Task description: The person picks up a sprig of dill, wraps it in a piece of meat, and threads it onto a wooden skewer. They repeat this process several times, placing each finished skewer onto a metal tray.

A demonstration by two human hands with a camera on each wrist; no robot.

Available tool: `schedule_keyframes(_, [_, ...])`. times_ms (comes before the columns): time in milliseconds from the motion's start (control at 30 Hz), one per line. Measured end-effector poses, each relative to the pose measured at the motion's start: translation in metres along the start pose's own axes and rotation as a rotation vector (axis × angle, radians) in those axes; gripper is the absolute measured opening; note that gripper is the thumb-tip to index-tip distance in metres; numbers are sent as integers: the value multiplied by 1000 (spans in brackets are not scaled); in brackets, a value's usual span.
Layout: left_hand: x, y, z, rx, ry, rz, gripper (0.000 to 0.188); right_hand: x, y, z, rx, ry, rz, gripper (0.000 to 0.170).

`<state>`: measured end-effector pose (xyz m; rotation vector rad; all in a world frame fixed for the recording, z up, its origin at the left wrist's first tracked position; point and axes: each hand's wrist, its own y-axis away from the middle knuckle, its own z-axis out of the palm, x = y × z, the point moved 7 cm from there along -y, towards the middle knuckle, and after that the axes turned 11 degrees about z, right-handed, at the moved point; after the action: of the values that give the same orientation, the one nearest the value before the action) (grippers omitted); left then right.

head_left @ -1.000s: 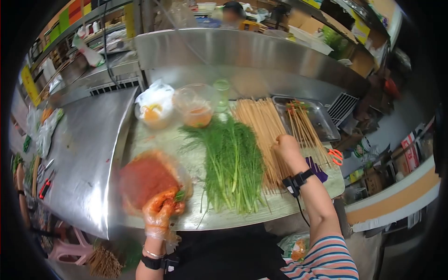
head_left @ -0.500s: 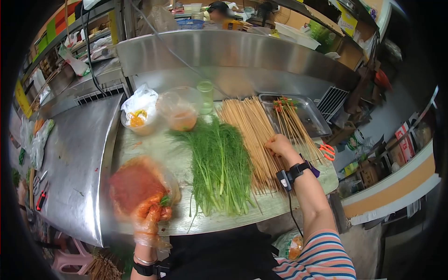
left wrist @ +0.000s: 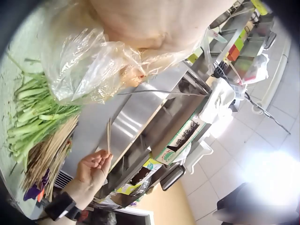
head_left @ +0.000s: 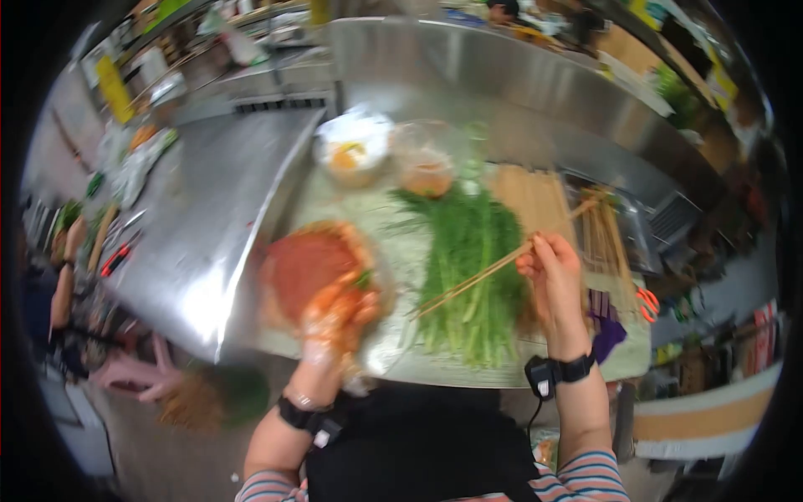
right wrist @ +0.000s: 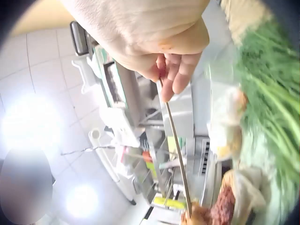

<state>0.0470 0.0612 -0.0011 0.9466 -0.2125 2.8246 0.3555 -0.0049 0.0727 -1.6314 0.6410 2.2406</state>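
Note:
My right hand [head_left: 554,280] pinches thin wooden skewers [head_left: 477,279] between thumb and fingers, above the green herbs [head_left: 481,309]; their far ends point toward the left hand. In the right wrist view a skewer [right wrist: 178,150] runs down from the fingertips. My left hand [head_left: 339,314], in a clear plastic glove smeared red, curls at the edge of the bowl of red paste [head_left: 309,272], with a bit of green at its fingers. What it grips is mostly hidden. More skewers [head_left: 531,201] lie behind the herbs.
A bag-lined bowl [head_left: 355,163] and a clear tub [head_left: 425,180] stand at the back. To the right are a metal tray [head_left: 648,226] with skewers, orange scissors [head_left: 647,305] and a purple item [head_left: 609,335]. A steel counter [head_left: 201,217] adjoins on the left.
My right hand has lifted skewers from the pile and moved them left over the herbs. The left hand remains by the red paste. The head view has shifted.

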Motion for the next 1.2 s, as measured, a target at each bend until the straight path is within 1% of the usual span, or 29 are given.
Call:
schedule_keyframes(33, [-5, -1, -4, 85, 25, -30, 31, 13, 8, 16, -17, -48, -24, 11])
schedule_keyframes(67, [-7, -3, -6, 122, 94, -38, 28, 25, 15, 30, -28, -96, -48, 11])
schedule_keyframes(100, [-4, 0, -5, 219, 23, -10, 29, 37, 24, 46, -58, -111, -54, 11])
schedule_keyframes(133, [-4, -3, -5, 227, 28, -51, 30, 47, 34, 61, -79, -125, -66, 11])
schedule_keyframes(167, [0, -2, -3, 253, 7, -39, 29, 54, 41, 72, -91, -137, -87, 11])
schedule_keyframes(200, [5, 0, 0, 274, -10, -33, 29, 62, 48, 83, -152, -149, -51, 12])
schedule_keyframes(267, [11, 1, 1, 257, -110, -36, 29, 74, 58, 97, -255, -169, 10, 14])
schedule_keyframes(300, [11, 1, 1, 241, -158, -42, 29, 78, 62, 105, -337, -136, 31, 16])
schedule_keyframes(367, [9, 0, -3, 128, -250, 3, 30, 82, 68, 116, -491, -66, 73, 18])
schedule_keyframes(400, [11, -1, 0, 72, -293, 23, 31, 84, 69, 119, -531, -36, 130, 20])
schedule_keyframes(467, [16, 2, 6, 22, -405, 10, 30, 82, 74, 125, -614, 22, 250, 22])
schedule_keyframes(500, [18, 2, 7, -11, -443, 20, 29, 69, 70, 120, -579, 14, 192, 25])
schedule_keyframes(600, [18, 5, 1, -66, -586, 40, 28, 54, 48, 100, -449, -216, 152, 29])
schedule_keyframes(633, [17, 5, 1, -86, -637, 47, 27, 57, 42, 98, -437, -249, 159, 30])
schedule_keyframes(767, [16, 10, 13, -118, -537, -32, 27, 67, 34, 93, -429, -312, 207, 29])
schedule_keyframes(967, [18, 11, 21, -138, -597, 19, 28, 73, 32, 90, -424, -341, 230, 28])
schedule_keyframes(1033, [18, 9, 13, -113, -590, 20, 28, 69, 31, 86, -418, -361, 224, 28])
schedule_keyframes(1100, [23, 8, 10, -88, -581, 24, 27, 59, 26, 76, -367, -306, 194, 30])
schedule_keyframes(1133, [28, 7, 2, -91, -604, 63, 27, 53, 24, 69, -335, -279, 180, 31])
schedule_keyframes(1200, [31, 3, -20, -105, -643, 127, 26, 42, 14, 49, -377, 1, 265, 35])
